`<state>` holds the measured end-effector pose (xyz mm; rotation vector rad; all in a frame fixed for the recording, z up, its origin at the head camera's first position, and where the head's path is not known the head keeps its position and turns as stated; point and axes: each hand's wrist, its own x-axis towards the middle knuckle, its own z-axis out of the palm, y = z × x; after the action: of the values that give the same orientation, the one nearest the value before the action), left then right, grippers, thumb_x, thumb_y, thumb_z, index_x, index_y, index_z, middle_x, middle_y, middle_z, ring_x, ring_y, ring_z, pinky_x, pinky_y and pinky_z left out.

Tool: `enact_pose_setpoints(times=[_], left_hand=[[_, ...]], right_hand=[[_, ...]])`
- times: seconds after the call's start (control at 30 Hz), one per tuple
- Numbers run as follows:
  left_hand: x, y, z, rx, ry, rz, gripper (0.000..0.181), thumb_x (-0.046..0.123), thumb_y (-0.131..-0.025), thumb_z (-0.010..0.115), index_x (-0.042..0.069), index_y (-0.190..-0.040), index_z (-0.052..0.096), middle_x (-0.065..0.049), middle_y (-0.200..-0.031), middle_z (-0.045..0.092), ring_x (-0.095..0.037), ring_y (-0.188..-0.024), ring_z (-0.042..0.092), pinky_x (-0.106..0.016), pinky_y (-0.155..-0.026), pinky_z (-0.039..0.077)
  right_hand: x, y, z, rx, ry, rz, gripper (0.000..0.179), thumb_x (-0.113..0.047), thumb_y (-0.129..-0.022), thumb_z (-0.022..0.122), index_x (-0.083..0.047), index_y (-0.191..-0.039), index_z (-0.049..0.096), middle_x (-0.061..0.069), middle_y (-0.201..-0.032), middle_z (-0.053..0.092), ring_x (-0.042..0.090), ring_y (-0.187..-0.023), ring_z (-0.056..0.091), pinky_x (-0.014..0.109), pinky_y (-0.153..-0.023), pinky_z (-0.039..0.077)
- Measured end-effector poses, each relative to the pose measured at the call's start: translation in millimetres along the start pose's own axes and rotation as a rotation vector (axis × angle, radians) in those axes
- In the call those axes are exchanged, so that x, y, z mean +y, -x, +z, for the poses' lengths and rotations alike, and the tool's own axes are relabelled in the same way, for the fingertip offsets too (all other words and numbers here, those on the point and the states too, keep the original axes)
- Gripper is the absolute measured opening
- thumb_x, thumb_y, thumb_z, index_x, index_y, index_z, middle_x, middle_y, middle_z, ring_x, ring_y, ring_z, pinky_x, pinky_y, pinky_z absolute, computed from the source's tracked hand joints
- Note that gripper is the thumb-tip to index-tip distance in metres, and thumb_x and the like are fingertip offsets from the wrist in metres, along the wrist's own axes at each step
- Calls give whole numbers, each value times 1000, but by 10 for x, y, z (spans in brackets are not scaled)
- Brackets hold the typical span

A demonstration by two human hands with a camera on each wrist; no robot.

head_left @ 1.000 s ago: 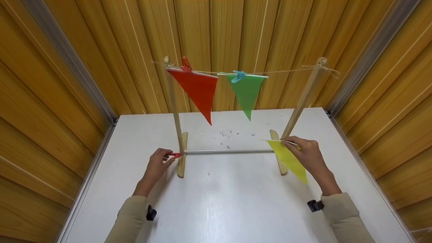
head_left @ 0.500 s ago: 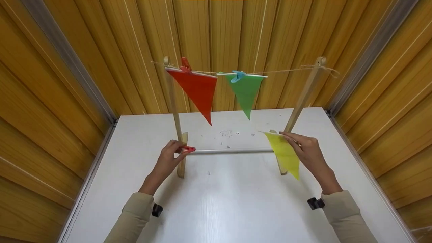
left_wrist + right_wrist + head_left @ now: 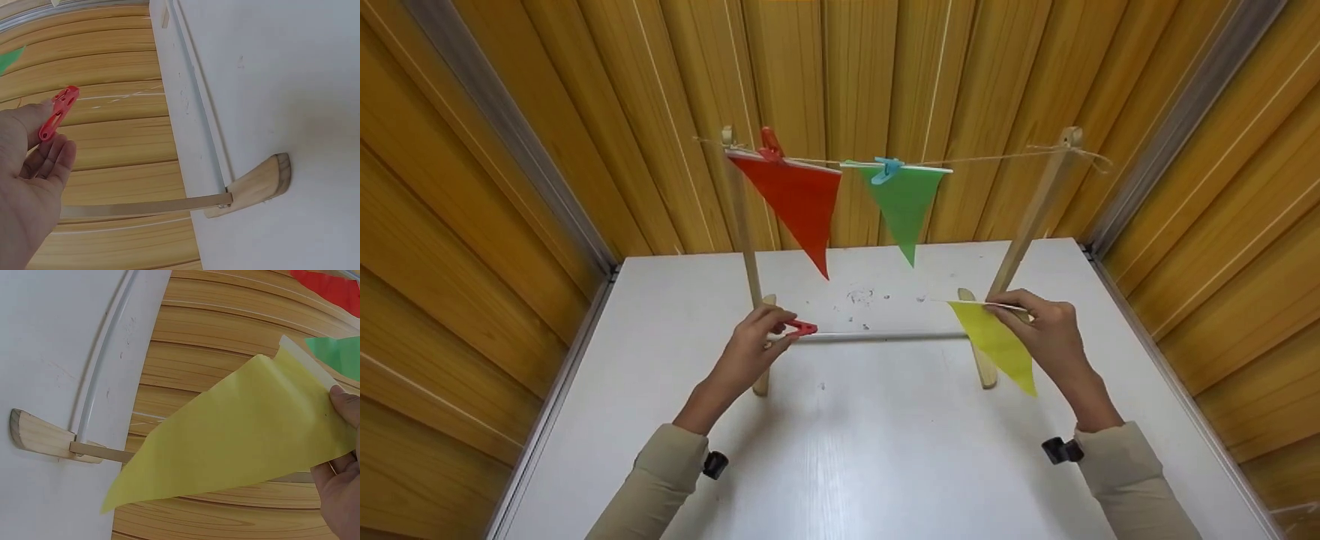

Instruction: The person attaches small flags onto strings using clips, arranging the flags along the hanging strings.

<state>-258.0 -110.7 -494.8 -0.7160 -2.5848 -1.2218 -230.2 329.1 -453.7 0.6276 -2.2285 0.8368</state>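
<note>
In the head view my left hand (image 3: 748, 352) pinches a red clothespin (image 3: 802, 328) near the left post; the left wrist view shows the clothespin (image 3: 59, 112) between thumb and fingers. My right hand (image 3: 1046, 330) holds a yellow triangular flag (image 3: 994, 337) by its white top edge, in front of the right post, point hanging down. Above, a string (image 3: 982, 159) runs between two wooden posts. On it hang a red flag (image 3: 799, 199) under a red clothespin (image 3: 771, 144) and a green flag (image 3: 906, 199) under a blue clothespin (image 3: 887, 171).
The left post (image 3: 746, 240) and right post (image 3: 1031, 214) stand on wooden feet. A white rod (image 3: 885, 336) joins them low above the white table (image 3: 847, 450). Wood-patterned walls (image 3: 862, 75) enclose the back and sides.
My left hand has moved right and slightly up with the clothespin, past the left post. My right hand has shifted slightly, and the yellow flag rose, then sank a little.
</note>
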Motion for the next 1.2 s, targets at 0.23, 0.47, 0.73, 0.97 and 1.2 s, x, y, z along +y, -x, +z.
enact_pose_setpoints(times=[0.23, 0.47, 0.73, 0.97, 1.2], left_hand=[[168, -51, -54, -3, -48, 108, 31, 14, -92, 76, 10, -122, 69, -2, -116, 61, -18, -104, 65, -32, -93, 58], [362, -121, -97, -12, -115, 169, 33, 13, -91, 77, 10, -123, 69, -5, -120, 62, -20, -109, 62, -30, -93, 57], [521, -199, -111, -10, -125, 270, 33, 10, -91, 77, 10, -123, 69, -3, -120, 68, -20, -112, 61, -27, -95, 56], [638, -276, -138, 13, -89, 359, 32, 9, -90, 77, 7, -121, 69, -6, -117, 70, -17, -111, 67, -27, -97, 55], [710, -300, -176, -1, -51, 346, 33, 8, -91, 76, 8, -123, 68, -6, -119, 70, -15, -112, 67, -27, -97, 54]], right_hand=[[-17, -5, -28, -13, 21, -12, 26, 7, -81, 80, -5, -104, 79, 8, -96, 78, 17, -90, 75, 3, -80, 48], [-46, -73, -53, -1, 16, -102, 30, 9, -81, 78, -4, -108, 79, 9, -100, 78, 18, -92, 74, 5, -83, 49], [-94, -175, -115, -10, 9, -84, 32, 10, -83, 77, -5, -111, 78, 8, -104, 77, 25, -92, 75, 4, -83, 48], [-124, -229, -135, -20, 34, -74, 31, 8, -85, 76, -7, -112, 78, 5, -105, 78, 21, -86, 76, 2, -77, 47], [-133, -275, -145, 0, 56, -113, 27, 6, -85, 77, -5, -110, 79, 7, -101, 78, 5, -61, 55, 7, -55, 37]])
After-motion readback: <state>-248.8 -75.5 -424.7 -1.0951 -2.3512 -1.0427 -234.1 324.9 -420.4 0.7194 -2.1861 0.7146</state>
